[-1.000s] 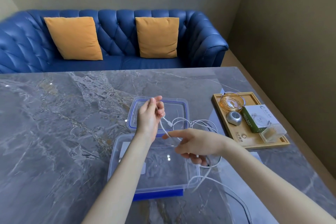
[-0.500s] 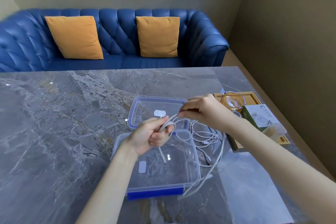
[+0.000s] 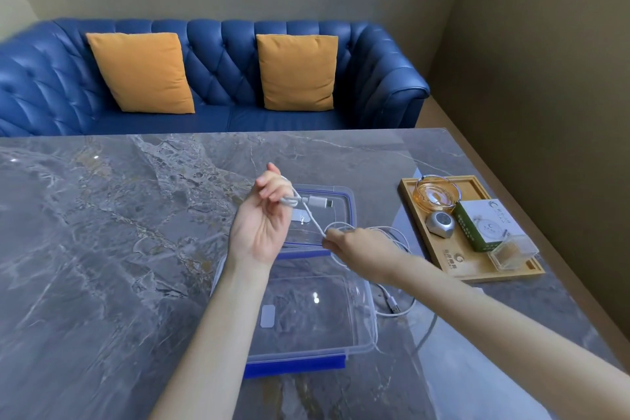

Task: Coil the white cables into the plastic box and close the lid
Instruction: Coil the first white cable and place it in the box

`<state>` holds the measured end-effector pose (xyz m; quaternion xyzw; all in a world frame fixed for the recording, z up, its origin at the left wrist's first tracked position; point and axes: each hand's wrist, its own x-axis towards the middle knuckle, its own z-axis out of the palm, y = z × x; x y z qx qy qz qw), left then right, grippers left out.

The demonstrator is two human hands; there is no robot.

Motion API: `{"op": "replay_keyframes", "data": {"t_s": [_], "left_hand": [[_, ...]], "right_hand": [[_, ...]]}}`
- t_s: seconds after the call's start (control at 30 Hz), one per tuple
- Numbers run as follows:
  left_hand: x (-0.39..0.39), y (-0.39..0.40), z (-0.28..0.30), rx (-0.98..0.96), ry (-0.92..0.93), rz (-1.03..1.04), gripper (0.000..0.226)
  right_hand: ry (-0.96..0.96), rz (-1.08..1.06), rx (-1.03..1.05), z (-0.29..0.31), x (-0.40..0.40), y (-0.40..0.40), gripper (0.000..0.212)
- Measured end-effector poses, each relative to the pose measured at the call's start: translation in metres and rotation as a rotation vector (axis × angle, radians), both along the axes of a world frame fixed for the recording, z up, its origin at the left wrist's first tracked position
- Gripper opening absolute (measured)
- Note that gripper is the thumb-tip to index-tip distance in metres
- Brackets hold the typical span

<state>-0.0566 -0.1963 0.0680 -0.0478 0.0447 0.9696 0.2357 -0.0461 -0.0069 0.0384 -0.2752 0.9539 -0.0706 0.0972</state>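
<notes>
Both hands pinch the cable (image 3: 312,219), left (image 3: 262,225) and right (image 3: 354,244); loose loops could snag the box (image 3: 361,327) rim.

sofa (image 3: 218,78) cut off left, tray (image 3: 470,274) print unreadable, lid (image 3: 341,196) partly hidden

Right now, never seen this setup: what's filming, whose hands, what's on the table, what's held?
No machine: one wide camera on a person's head looks down at their bare hands. The left hand holds a small coil of white cable near its plug; the right hand pinches the same cable lower down, the rest trailing on the marble table. Under the hands lies the clear plastic box, with nothing coiled in it yet, and behind it lies its lid. At right a wooden tray carries small items.
</notes>
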Motion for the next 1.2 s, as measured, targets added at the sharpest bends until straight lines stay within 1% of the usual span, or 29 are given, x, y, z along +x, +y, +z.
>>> {"op": "replay_keyframes", "data": {"t_s": [0.07,0.1,0.17,0.23,0.3,0.37,0.43,0.5,0.57,0.63,0.67,0.7,0.73,0.8,0.83,0.87,0.93,1.0,1.1,1.13,1.2], "left_hand": [[-0.005,0.012,0.005,-0.051,0.0,0.169,0.012],[-0.008,0.018,0.006,-0.133,-0.021,0.265,0.012],[-0.014,0.024,0.003,-0.313,0.0,0.405,0.026],[-0.014,0.03,-0.001,-0.532,0.075,0.466,0.032],[-0.011,0.034,-0.009,-0.83,0.168,0.486,0.031],[-0.007,0.035,-0.015,-1.178,0.319,0.433,0.03],[-0.001,0.035,-0.017,-1.51,0.525,0.285,0.027],[0.008,0.034,-0.016,-1.717,0.692,0.088,0.025],[0.017,0.036,-0.014,-1.812,0.776,-0.089,0.029],[0.021,0.037,-0.009,-1.799,0.768,-0.253,0.037],[0.021,0.035,-0.007,-1.749,0.73,-0.334,0.04],[0.02,0.032,-0.007,-1.665,0.683,-0.41,0.044],[0.018,0.027,-0.007,-1.555,0.636,-0.472,0.047],[0.017,0.02,-0.011,-1.315,0.556,-0.543,0.045],[0.017,0.017,-0.013,-1.19,0.527,-0.555,0.042],[0.018,0.015,-0.016,-1.07,0.505,-0.552,0.038],[0.021,0.016,-0.019,-0.871,0.48,-0.523,0.033],[0.025,0.018,-0.022,-0.75,0.435,-0.486,0.037],[0.028,0.021,-0.025,-0.663,0.357,-0.392,0.038],[0.028,0.023,-0.024,-0.647,0.324,-0.35,0.037],[0.028,0.026,-0.02,-0.651,0.244,-0.257,0.034]], "right_hand": [[-0.087,0.018,-0.118,0.001,0.011,-0.008,0.024],[-0.127,0.024,-0.177,0.004,0.017,-0.012,0.026],[-0.169,0.04,-0.287,0.015,0.023,-0.016,0.033],[-0.191,0.054,-0.342,0.028,0.024,-0.015,0.035],[-0.197,0.083,-0.304,0.039,0.021,-0.012,0.028],[-0.17,0.105,-0.249,0.046,0.017,-0.006,0.021],[-0.098,0.114,-0.263,0.052,0.012,0.001,0.019],[0.011,0.108,-0.214,0.056,0.005,0.006,0.018],[0.142,0.132,-0.165,0.059,0.0,0.012,0.017],[0.191,0.195,-0.229,0.056,-0.001,0.014,0.012],[0.179,0.205,-0.246,0.055,-0.001,0.014,0.013],[0.128,0.177,-0.262,0.054,-0.002,0.013,0.016],[0.016,0.115,-0.313,0.054,-0.002,0.011,0.02],[-0.356,-0.021,-0.518,0.058,-0.004,0.008,0.021],[-0.549,-0.059,-0.617,0.061,-0.004,0.007,0.021],[-0.7,-0.07,-0.704,0.061,-0.005,0.006,0.019],[-0.886,-0.082,-0.886,0.059,-0.007,0.006,0.01],[-0.968,-0.167,-1.055,0.053,-0.01,0.005,0.013],[-1.012,-0.332,-1.245,0.038,-0.014,0.003,0.023],[-1.005,-0.37,-1.255,0.032,-0.014,0.002,0.024],[-0.957,-0.409,-1.177,0.022,-0.011,0.003,0.024]]}}
